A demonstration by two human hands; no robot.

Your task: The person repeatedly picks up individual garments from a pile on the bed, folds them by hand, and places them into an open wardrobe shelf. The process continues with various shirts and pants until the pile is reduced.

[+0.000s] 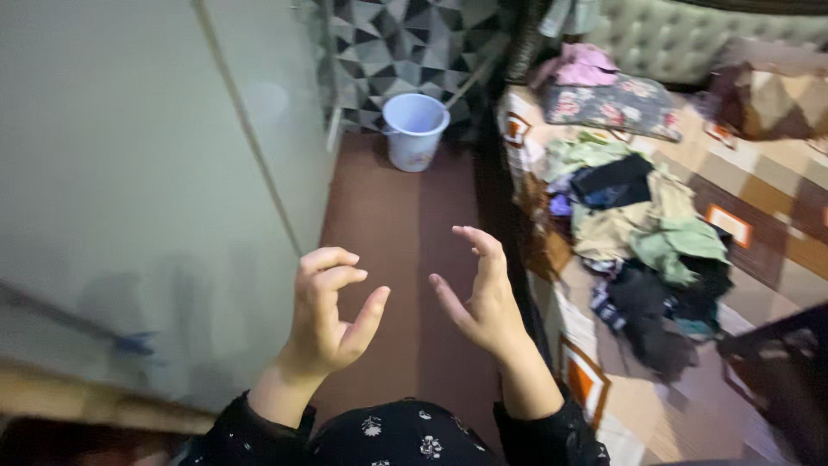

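We see the left hand (326, 312) and right hand (485, 298) raised empty over the smooth brown floor (392, 224), fingers curled and apart; right of them, a rumpled pile of soft clothes (642, 233) on the bed; beyond, a round pale plastic bucket (415, 129)

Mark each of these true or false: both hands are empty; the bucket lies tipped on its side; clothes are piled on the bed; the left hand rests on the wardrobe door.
1. Both hands are empty. True: the left hand and right hand hold nothing.
2. The bucket lies tipped over. False: it stands upright on the brown floor.
3. Clothes are piled on the bed. True.
4. The left hand rests on the wardrobe door. False: it hangs apart from it.
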